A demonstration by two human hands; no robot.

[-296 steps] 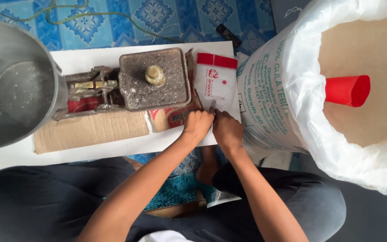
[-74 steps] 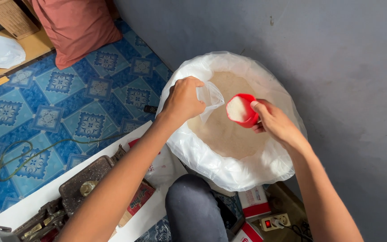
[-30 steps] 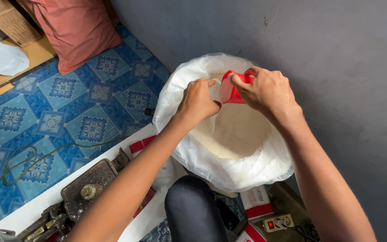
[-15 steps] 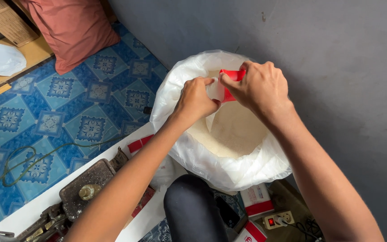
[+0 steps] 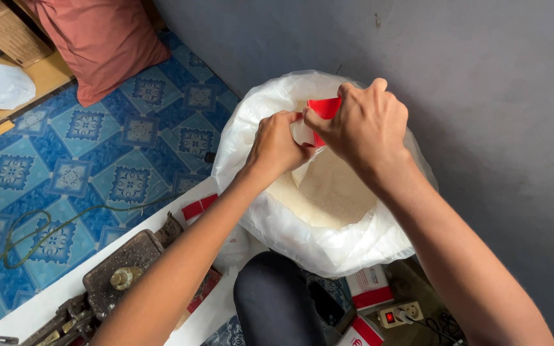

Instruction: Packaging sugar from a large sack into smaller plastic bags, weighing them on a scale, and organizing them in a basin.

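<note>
Head view: Over an open white sack (image 5: 328, 250) of pale grain, the right hand (image 5: 363, 128) is closed around a red scoop (image 5: 324, 107), tipped toward a small clear plastic bag (image 5: 302, 134) that the left hand (image 5: 277, 146) pinches at its mouth, fingers closed on the film. Both hands meet above the grain (image 5: 335, 192), the scoop touching the bag's opening. How much has gone into the bag cannot be told, since the hands cover most of it; filling appears under way rather than finished, with weighing and sealing seemingly left.

Below and to the left of the left hand, a dark metal scale (image 5: 126, 272) sits on a white board (image 5: 33, 314), well apart from the sack, with red-and-white packets (image 5: 199, 206) just beside it. Near the right forearm, a power strip (image 5: 400, 315) with a lit switch lies on the floor. A dark-clad knee (image 5: 274, 301) sits between sack and scale. Beyond the left hand, a red cushion (image 5: 100, 45) rests on blue patterned flooring (image 5: 65, 173).
</note>
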